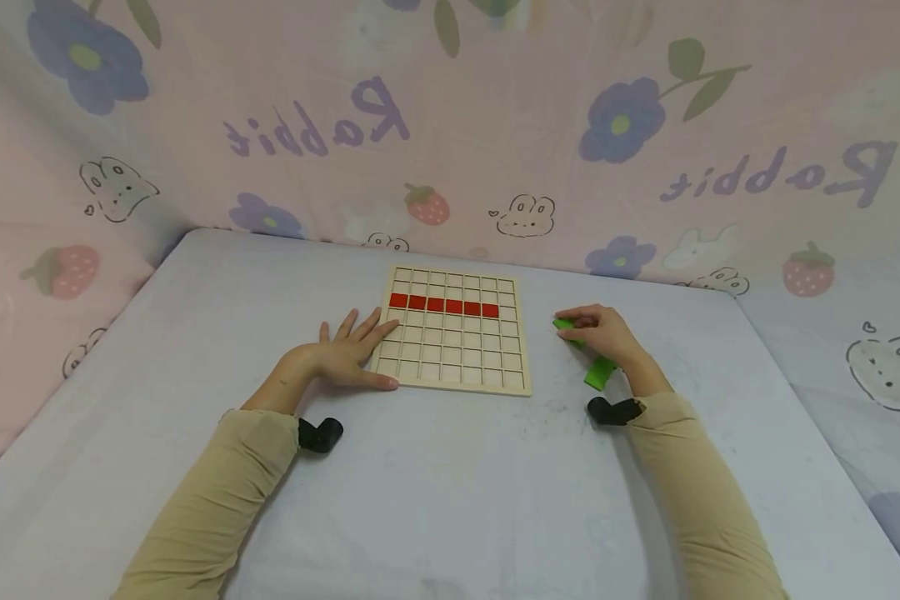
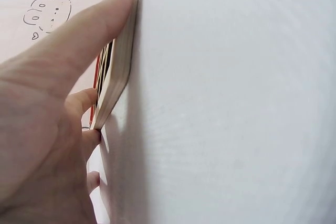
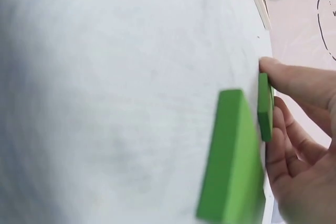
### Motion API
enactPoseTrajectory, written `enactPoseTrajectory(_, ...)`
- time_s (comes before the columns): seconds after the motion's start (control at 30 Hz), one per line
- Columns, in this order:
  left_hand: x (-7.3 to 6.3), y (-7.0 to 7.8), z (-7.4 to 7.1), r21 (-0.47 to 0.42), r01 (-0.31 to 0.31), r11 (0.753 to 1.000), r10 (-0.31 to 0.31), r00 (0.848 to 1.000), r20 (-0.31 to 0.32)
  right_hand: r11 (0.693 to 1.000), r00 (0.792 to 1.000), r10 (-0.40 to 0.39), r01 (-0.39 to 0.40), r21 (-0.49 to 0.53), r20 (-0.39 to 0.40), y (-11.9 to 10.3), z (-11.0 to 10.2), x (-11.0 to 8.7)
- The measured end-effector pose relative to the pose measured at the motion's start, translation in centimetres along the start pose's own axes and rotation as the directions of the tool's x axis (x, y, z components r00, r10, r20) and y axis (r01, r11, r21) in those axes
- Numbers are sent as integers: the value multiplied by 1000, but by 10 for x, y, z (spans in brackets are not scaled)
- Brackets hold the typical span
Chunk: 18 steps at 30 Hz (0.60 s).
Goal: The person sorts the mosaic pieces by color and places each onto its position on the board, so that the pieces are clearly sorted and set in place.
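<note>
A pale wooden board (image 1: 450,385) marked with a grid of squares lies on the table, a row of red squares (image 1: 445,306) across its upper part. My left hand (image 1: 341,360) rests at the board's left side with fingers spread; its thumb (image 2: 118,11) lies on the board's near edge. Right of the board, my right hand (image 1: 606,333) pinches a flat green block (image 3: 264,106) between thumb and fingers, low over the table. A second green block (image 1: 600,372) lies beneath that wrist, nearer to me, partly hidden by it in the head view.
The white table (image 1: 450,500) runs up to a pink fabric backdrop (image 1: 450,150) printed with rabbits, flowers and strawberries. A black wrist device (image 1: 321,435) sits at the left cuff, and another black device (image 1: 612,411) at the right cuff.
</note>
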<state>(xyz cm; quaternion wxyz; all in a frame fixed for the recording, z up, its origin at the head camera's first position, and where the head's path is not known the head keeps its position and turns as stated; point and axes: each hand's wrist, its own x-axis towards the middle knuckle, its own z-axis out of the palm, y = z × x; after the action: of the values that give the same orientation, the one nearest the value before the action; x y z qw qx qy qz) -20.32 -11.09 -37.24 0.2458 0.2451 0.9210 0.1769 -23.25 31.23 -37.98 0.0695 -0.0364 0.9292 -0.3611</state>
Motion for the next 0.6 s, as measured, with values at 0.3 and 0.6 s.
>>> enactPoseTrajectory(0.3,0,-1,1,1,4,1000,-4,1000,0,999,1000,21,-22,36,13,-2,1,1)
enactPoseTrajectory(0.6,0,-1,1,3,2,1000,-2,1000,-2,998,1000,-25,24,65,10,-8,6,3)
